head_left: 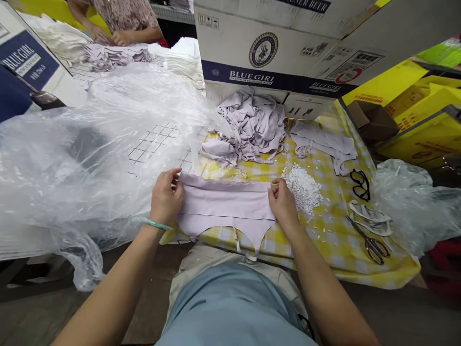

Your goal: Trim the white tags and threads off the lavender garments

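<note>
A pale lilac strapped top (pixel 226 202) is stretched flat between my two hands at the table's near edge, its thin straps hanging toward my lap. My left hand (pixel 167 194), with a green bangle at the wrist, pinches its left end. At the opposite end, my right hand (pixel 283 202) grips the corner between thumb and fingers. Just beyond lies a heap of crumpled lilac garments (pixel 252 122). Another lilac garment (pixel 324 142) is spread farther right. A pile of small white pieces (pixel 303 187) sits close to my right hand.
Clear plastic sheeting (pixel 118 144) covers the left side. Large beer cartons (pixel 288 53) stand at the back. Scissors (pixel 372 245), black glasses (pixel 360 185) and a plastic bag (pixel 414 206) lie right on the yellow checked cloth (pixel 382 274). Across the table, a person's hands (pixel 111 37) touch stacked lilac fabric.
</note>
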Available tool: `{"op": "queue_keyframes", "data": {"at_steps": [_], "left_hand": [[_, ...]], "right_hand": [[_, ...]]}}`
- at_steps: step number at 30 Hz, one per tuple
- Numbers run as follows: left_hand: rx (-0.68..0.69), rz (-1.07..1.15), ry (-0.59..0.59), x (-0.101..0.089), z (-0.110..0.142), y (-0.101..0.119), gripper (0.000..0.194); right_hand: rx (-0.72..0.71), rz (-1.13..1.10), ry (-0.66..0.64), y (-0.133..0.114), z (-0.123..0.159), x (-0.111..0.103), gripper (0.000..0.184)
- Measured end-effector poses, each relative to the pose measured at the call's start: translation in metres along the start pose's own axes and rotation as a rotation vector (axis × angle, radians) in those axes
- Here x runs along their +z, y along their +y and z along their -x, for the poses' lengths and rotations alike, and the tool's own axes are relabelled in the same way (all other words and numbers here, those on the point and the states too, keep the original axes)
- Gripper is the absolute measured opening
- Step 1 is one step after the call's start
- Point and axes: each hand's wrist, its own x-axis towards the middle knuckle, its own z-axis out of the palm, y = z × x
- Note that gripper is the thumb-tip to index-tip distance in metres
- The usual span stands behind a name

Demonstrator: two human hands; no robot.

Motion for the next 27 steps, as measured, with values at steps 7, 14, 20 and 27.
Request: {"op": "queue_keyframes", "data": {"at_steps": [7,14,20,27], "left_hand": [[0.481,-0.258,-0.295,0.027,0.028,0.007,0.038],[0.334,-0.454,-0.359,0.031,0.026,-0.001,0.059],[0.572,0.169,-0.408,0.028,0.062,0.047,0.032],[0.675,0.377,-0.802,0.076,0.093,0.076,0.032]], "right_hand": [[-0.356,0.223,-0.135,-0.029,0.03,0.012,0.043],[-0.248,0.241,-0.267,-0.022,0.049,-0.015,0.053],[0.115,-0.222,-0.445,-0.026,0.138,-0.054,0.028],[0.525,-0.784,-0.464,-0.011,0.186,-0.005,0.033]]}}
